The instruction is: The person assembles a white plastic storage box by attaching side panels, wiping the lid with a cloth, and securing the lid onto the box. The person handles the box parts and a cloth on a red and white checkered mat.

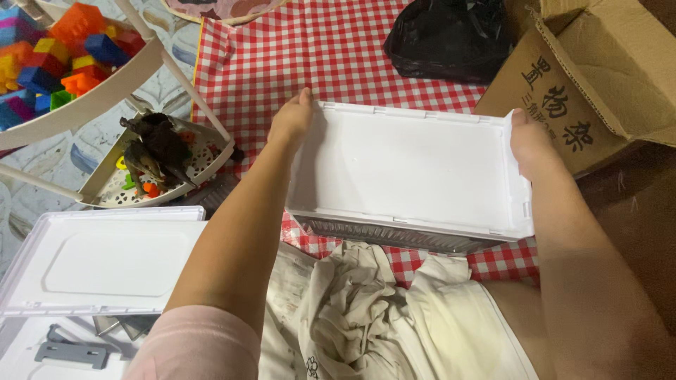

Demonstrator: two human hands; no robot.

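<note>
the left hand (290, 121) grips the left end wall of a white, smooth plastic rectangular box (412, 172), thumb on the rim at the far left corner, the other fingers hidden behind the wall. the right hand (529, 141) grips the right end wall the same way, palm pressed to the outside, fingers closed over the edge. the box is open at the top and shows a flat, matte white inside; its near side has a dark ribbed strip (394, 236) under the rim, and small moulded notches run along the rims. it sits on a red-and-white checked cloth (317, 56) spread over the floor, near the cloth's near edge.

just in front of the box lies a crumpled cream fabric (359, 302), soft and creased, with a small dark flower print low down. at the near left lies a flat white plastic lid (105, 260) with a raised rounded-rectangle panel, and below it small grey plastic parts (70, 352). beyond the lid, off the cloth's left edge, stands a white perforated corner rack (162, 165) holding dark toy animal figures (158, 144); its upper tier carries bright plastic building blocks (63, 49) in orange, blue, yellow and green. a shiny black plastic bag (447, 39) rests at the cloth's far edge. at the far right an open brown corrugated cardboard carton (598, 77) shows black printed characters on its slanted side.
</note>
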